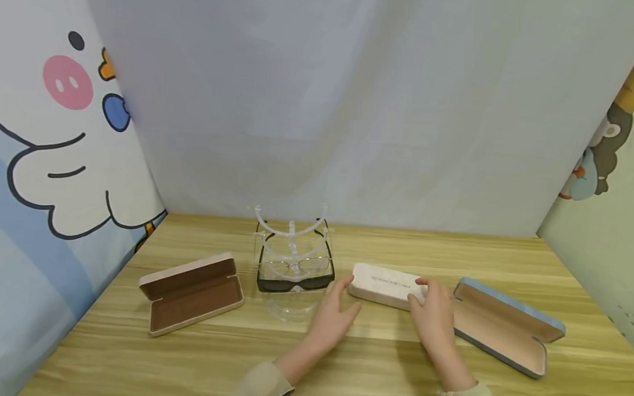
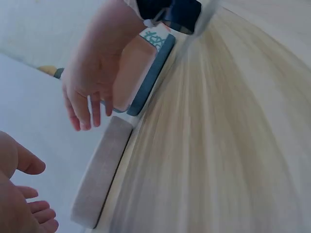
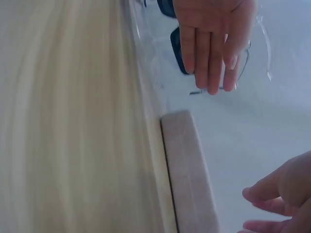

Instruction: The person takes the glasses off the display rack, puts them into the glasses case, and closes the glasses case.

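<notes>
A closed whitish glasses case (image 1: 384, 286) with dark lettering on its lid lies on the table between both hands. My left hand (image 1: 334, 315) is at its left end, fingers loosely spread. At the opposite end is my right hand (image 1: 433, 315), its thumb and fingers apart around the corner. Both wrist views show gaps between the hands and the pale case (image 2: 103, 174), so neither grips it. Just right of the right hand lies an open blue glasses case (image 1: 501, 330) with a beige lining. The closed case hides its own contents.
A clear display stand (image 1: 292, 244) carries black sunglasses (image 1: 295, 283) and thin-framed eyeglasses (image 1: 299, 264) left of the hands. Farther left sits an open cream case (image 1: 195, 298) with brown lining. A pale curtain (image 1: 320, 105) hangs behind the wooden table (image 1: 196, 363); printed cloths flank it.
</notes>
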Motion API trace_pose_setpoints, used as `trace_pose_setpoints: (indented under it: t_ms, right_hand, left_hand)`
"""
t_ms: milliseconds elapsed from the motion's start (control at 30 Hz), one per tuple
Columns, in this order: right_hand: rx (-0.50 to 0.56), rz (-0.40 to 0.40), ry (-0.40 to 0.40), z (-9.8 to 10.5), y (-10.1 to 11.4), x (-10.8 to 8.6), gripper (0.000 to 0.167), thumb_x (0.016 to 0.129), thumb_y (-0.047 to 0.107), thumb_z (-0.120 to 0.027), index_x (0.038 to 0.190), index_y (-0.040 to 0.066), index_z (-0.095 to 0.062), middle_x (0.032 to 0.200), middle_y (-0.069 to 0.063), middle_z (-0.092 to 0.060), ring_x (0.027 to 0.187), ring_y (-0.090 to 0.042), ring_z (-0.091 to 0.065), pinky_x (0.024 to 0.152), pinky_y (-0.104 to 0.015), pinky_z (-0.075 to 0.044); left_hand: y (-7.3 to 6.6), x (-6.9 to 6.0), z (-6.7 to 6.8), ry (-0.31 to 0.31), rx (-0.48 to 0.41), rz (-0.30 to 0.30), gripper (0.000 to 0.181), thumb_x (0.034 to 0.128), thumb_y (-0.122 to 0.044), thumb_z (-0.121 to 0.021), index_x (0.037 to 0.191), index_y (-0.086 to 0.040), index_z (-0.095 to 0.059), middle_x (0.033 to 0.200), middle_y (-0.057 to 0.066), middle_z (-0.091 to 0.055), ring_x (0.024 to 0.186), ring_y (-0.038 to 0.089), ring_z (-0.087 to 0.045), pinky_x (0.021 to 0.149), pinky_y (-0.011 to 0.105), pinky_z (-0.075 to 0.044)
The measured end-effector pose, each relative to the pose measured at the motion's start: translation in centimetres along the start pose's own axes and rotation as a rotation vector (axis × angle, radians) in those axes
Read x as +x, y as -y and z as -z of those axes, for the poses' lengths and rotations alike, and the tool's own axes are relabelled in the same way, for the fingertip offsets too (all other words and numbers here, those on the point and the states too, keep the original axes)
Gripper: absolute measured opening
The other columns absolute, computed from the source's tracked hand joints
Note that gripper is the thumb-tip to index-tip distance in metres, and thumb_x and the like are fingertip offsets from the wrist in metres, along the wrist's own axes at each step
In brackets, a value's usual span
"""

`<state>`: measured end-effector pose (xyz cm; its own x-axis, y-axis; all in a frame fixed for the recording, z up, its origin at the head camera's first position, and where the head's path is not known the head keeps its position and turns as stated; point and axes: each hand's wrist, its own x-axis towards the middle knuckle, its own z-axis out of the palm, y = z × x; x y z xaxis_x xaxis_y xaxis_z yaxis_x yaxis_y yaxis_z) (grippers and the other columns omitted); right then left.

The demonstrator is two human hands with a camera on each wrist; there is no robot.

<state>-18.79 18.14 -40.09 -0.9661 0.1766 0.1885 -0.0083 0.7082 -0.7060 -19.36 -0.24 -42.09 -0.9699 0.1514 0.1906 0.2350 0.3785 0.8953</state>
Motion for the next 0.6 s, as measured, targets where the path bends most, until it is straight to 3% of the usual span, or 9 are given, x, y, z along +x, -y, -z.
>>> trace_pose_setpoints:
  t_ms: [200, 400, 600]
  right_hand:
    - [0.061, 0.173, -0.002, -0.8, 1.7, -0.3, 0.028, 0.086, 0.003, -0.057, 0.113, -0.001, -0.053, 0.122, -0.02, -0.05, 0.118, -0.037, -0.043, 0.098, -0.052, -0.036]
    - [0.098, 0.293, 0.007, -1.9, 3.3, -0.4, 0.027, 0.085, -0.003, -0.057, 0.111, 0.004, -0.057, 0.117, -0.013, -0.056, 0.111, -0.031, -0.052, 0.088, -0.044, -0.047]
    - [0.133, 0.372, 0.04, -2.8, 5.0, -0.2, 0.024, 0.087, 0.004, -0.058, 0.111, 0.008, -0.059, 0.114, -0.008, -0.058, 0.109, -0.027, -0.054, 0.08, -0.038, -0.052]
  left_hand:
    - [-0.5, -1.1, 2.8, -0.049, 0.08, -0.174, 0.038, 0.0837, -0.002, -0.057, 0.121, -0.002, -0.052, 0.11, 0.011, -0.056, 0.102, 0.022, -0.053, 0.089, 0.036, -0.045]
    - [-0.9, -1.7, 6.1, -0.097, 0.159, -0.238, 0.032, 0.0862, -0.005, -0.057, 0.118, -0.006, -0.056, 0.095, 0.004, -0.06, 0.082, 0.012, -0.057, 0.071, 0.024, -0.05]
    - [-0.9, -1.8, 9.3, -0.249, 0.275, -0.311, 0.021, 0.0837, -0.003, -0.061, 0.105, -0.006, -0.062, 0.078, -0.003, -0.057, 0.065, 0.004, -0.052, 0.056, 0.017, -0.046]
